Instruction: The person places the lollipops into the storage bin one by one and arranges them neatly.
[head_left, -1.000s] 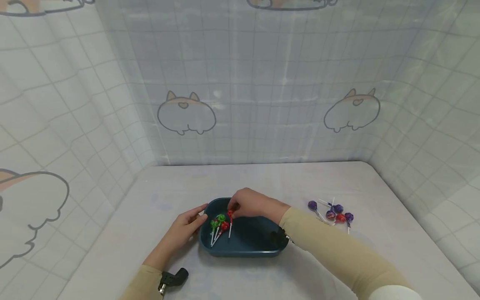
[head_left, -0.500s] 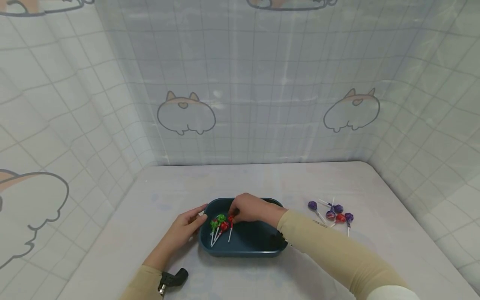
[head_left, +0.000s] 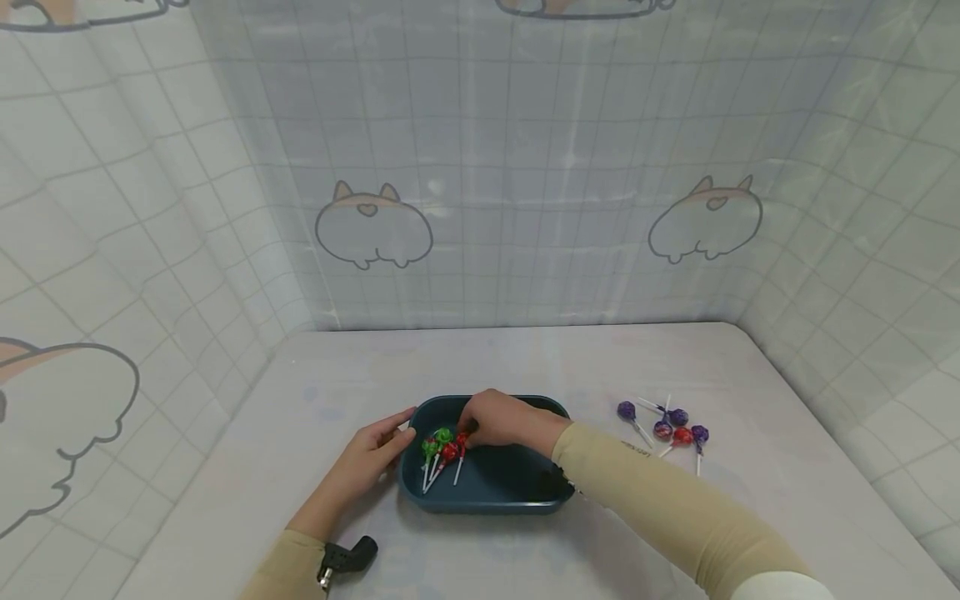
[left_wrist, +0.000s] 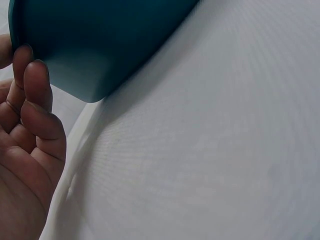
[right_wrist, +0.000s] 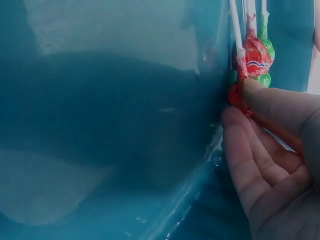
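My left hand (head_left: pixel 367 454) holds the left end of a dark teal tray (head_left: pixel 517 505), thumb over the rim and the other fingers along the outer wall. Those curved fingers (left_wrist: pixel 37 82) show against the wall's outside in the left wrist view. Inside the tray, my right hand (head_left: pixel 498 417) pinches the wrapped head of a red lollipop (right_wrist: pixel 239 95) between thumb and fingertips; its white stick points toward the tray's near side. Beside it lie another red lollipop (right_wrist: pixel 257 57) and green lollipops (head_left: pixel 443 436), sticks pointing the same way. The right fingers partly hide the held lollipop.
To the right of the tray, several lollipops lie loose on the white table (head_left: pixel 360 358): purple lollipops (head_left: pixel 626 410) and a red lollipop (head_left: pixel 682 437). My right forearm crosses over the tray's right end. Tile-patterned curtains (head_left: pixel 525 250) enclose the table at back and sides.
The right hand has lowered slightly into the tray, and the red lollipop it pinches has come down and a little closer to the others. The left hand and tray have stayed put.
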